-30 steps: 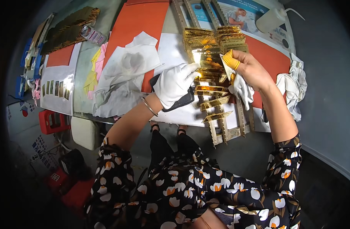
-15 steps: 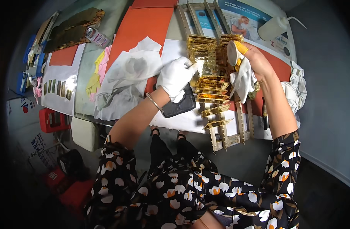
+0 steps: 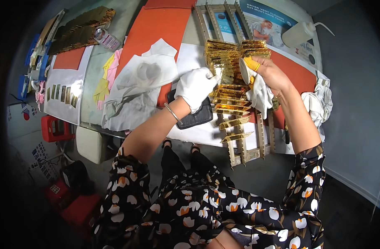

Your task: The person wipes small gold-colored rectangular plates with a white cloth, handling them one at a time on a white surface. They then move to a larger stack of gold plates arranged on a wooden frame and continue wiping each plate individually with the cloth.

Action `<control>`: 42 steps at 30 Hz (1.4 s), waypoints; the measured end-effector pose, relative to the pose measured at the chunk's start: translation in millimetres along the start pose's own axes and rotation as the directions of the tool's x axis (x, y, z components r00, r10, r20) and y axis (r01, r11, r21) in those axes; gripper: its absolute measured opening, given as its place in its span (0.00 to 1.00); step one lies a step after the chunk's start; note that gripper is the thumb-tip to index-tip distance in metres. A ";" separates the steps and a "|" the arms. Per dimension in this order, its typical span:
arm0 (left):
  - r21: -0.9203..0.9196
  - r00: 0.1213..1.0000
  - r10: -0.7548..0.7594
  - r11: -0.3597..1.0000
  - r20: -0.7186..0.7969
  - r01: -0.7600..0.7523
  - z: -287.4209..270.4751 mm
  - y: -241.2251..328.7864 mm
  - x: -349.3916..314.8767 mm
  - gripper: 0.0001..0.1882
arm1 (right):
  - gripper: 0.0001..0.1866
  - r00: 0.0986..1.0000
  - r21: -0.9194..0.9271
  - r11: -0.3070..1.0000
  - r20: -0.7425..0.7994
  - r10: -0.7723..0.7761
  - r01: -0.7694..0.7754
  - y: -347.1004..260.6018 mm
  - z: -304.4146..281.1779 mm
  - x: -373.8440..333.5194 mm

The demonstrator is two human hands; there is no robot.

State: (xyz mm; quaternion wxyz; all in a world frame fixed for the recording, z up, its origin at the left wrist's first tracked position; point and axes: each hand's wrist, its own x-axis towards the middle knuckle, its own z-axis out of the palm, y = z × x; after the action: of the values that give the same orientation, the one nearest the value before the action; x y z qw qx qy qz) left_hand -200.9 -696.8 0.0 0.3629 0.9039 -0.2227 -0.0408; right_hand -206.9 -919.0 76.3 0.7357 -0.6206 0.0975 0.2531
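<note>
My left hand (image 3: 195,88), in a white glove, pinches the edge of a shiny gold plate (image 3: 226,74). Opposite it my right hand (image 3: 273,75), with yellow finger covers, grips a white cloth (image 3: 259,98). A round white disc (image 3: 243,71) shows at the right fingertips, beside the plate; how it is held cannot be made out. Below the hands, several thin gold plates (image 3: 231,108) lean in slots of a notched metal rack (image 3: 253,154). More gold plates (image 3: 254,46) crowd the rack beyond. A black pad (image 3: 198,115) lies under my left wrist.
A crumpled white cloth (image 3: 150,79) lies left of my left hand, with a clear bottle (image 3: 106,39) farther off. At the back right stands a white squeeze bottle (image 3: 297,35). Another white cloth (image 3: 316,103) is beyond my right forearm. A red stool (image 3: 53,128) stands left.
My left hand has shifted slightly right, still pinching the plate. My right hand has come a little down and left, bringing the disc and cloth closer to the plate.
</note>
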 end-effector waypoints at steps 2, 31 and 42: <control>0.023 1.000 0.002 1.000 0.016 -0.002 -3.3 4.5 -1.9 0.17 | 0.10 1.000 0.029 0.999 -0.022 -0.020 0.020 -5.5 1.5 -5.7; -0.221 0.982 0.005 0.974 -0.189 -0.047 -36.0 45.0 5.3 0.11 | 0.15 0.951 0.278 0.911 -0.024 -0.309 0.303 -15.7 -33.6 -60.8; 0.132 0.813 0.519 0.816 0.262 -0.563 -17.3 129.4 20.2 0.19 | 0.17 0.808 0.533 0.640 -0.529 -0.259 0.554 88.0 -37.5 -213.8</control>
State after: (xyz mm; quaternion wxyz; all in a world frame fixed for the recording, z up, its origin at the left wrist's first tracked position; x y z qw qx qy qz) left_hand -227.0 -777.1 101.7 0.2387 0.8248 -0.5125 -0.0094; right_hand -426.2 -999.9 90.2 0.9080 -0.3597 0.1851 -0.1094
